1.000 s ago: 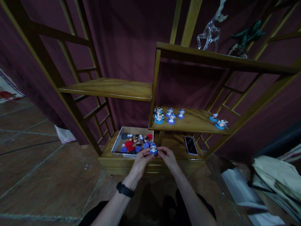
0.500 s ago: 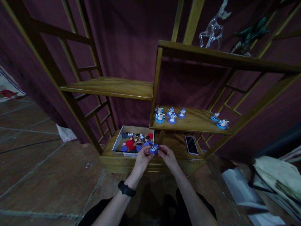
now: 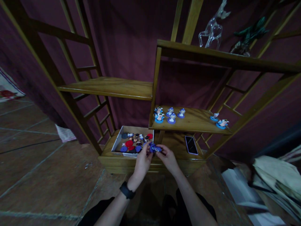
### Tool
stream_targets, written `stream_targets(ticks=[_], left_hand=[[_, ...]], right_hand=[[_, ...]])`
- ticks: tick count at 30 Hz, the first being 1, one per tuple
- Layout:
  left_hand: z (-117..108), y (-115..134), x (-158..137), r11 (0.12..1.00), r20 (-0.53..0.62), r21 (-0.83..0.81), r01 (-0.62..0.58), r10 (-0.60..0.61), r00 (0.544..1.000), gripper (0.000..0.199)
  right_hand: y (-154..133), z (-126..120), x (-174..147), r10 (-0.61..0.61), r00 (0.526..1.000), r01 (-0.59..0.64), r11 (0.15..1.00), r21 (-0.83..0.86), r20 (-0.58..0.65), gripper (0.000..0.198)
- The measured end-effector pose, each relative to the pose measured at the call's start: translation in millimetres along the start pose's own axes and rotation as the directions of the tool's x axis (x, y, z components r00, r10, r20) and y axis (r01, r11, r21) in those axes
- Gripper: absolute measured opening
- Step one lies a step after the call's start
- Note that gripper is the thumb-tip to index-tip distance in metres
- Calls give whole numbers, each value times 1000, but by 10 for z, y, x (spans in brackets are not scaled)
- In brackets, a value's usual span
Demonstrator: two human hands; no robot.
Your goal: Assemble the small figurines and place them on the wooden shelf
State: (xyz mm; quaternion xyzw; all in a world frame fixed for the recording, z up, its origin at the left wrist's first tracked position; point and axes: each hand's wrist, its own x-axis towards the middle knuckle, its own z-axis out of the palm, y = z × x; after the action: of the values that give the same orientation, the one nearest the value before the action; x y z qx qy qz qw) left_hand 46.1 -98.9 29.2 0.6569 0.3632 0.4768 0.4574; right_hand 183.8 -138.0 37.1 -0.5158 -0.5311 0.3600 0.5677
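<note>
Clock taken from the piece in hand; 12 is away from the wearer.

Maroon curtain [image 3: 131, 50] behind everything, hanging in folds. In front, a wooden shelving unit [image 3: 155, 84] with lattice sides. Its bare left shelf board [image 3: 108, 88] lies between 10 and 11; a middle shelf [image 3: 197, 121] runs from 12 round to 2.

Open cardboard box [image 3: 138, 129] at 9 to 10, on the unit's lower ledge. Inside, jumbled: small figures plus red, purple and dark round bases.

Clear glass animal [image 3: 213, 33] standing high at 1; dark green ornament [image 3: 250, 35] to its right on the same upper shelf.

Left hand [image 3: 143, 161] between 7 and 8: thumb and fingers pinching the base end of the figurine. Right hand [image 3: 169, 160] at 4: fingertips meet the opposite end; whether they pinch or only touch, cannot tell.

Phone [image 3: 191, 145] at 3, flat on the ledge, screen up. Black wristband [image 3: 127, 190] at 7, on the left wrist.

Middle shelf, all upright: two blue-based figurines [image 3: 159, 118] at 12, three purple-based ones [image 3: 171, 118] at 1, two more blue-based pieces [image 3: 222, 123] at 2, near the shelf's right end.

Smallest, at the clock's centre: the purple figurine [image 3: 155, 148], between both hands before the ledge, tipped sideways, base toward 9. Finer detail blurred.
</note>
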Motion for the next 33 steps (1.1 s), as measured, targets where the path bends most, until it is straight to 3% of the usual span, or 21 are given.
stream_targets(ticks=[9, 22, 33], left_hand=[[26, 46, 59, 927, -33, -358, 114, -134, 990, 33], [20, 92, 34, 915, -46, -400, 55, -80, 996, 27], [-37, 260, 39, 745, 46, -616, 256, -290, 956, 30]], right_hand=[[-49, 9, -19, -115, 992, 102, 976, -191, -55, 31], [-135, 27, -29, -191, 979, 168, 952, -257, -67, 32], [-169, 79, -78, -229, 969, 193, 936, -295, -90, 32]])
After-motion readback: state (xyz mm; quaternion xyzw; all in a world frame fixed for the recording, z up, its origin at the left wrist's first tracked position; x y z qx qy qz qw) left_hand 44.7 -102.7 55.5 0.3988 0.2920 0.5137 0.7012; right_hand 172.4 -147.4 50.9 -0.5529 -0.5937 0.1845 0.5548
